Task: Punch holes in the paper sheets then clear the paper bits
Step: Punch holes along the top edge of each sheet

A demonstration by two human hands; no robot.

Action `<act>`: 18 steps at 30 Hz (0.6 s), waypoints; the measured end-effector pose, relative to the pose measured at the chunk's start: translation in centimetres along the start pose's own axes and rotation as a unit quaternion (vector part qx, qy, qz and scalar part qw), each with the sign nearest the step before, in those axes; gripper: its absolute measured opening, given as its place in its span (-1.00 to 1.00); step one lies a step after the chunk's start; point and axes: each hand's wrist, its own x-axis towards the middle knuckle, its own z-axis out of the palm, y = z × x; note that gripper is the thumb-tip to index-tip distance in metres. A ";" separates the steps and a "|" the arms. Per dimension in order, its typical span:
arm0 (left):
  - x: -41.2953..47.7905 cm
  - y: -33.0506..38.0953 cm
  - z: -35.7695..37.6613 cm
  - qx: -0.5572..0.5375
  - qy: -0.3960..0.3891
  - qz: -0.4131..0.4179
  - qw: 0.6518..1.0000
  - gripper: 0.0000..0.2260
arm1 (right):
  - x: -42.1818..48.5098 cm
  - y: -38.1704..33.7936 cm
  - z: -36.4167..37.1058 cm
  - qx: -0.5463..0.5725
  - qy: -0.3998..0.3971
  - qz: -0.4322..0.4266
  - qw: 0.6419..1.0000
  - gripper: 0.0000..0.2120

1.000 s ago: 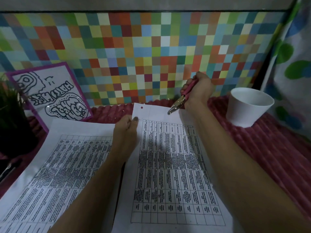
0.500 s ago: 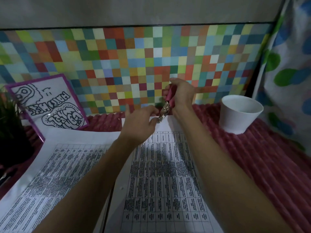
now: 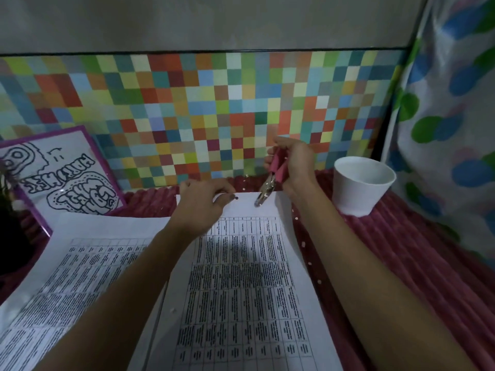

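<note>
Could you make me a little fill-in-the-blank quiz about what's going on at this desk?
1. The right hand grips a punch with ____ handles.
2. The cup to the right of the sheet is ____ in colour.
3. The left hand is at the sheet's far edge, beside a punched ____.

Missing words: pink; white; hole.
</note>
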 end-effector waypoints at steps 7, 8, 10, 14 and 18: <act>-0.8 -0.9 -0.1 -0.062 0.003 -0.016 0.998 -0.89 | 0.5 -0.8 -1.9 0.071 0.073 -0.024 0.995 -0.89; -0.8 -0.9 -0.1 -0.064 0.004 -0.014 0.998 -0.89 | 0.5 -0.7 -2.1 0.076 0.080 -0.028 0.993 -0.89; -0.8 -0.9 -0.1 -0.067 0.005 -0.011 0.998 -0.88 | 0.6 -0.3 -2.4 0.088 0.089 -0.040 0.991 -0.89; -0.8 -1.1 -0.1 -0.053 0.011 -0.005 0.999 -0.88 | 0.7 -0.1 -2.5 0.105 0.116 -0.061 0.986 -0.82; -0.6 0.8 0.5 0.045 0.041 0.024 0.998 -0.80 | 0.9 0.1 -2.5 0.103 0.128 -0.069 0.984 -0.77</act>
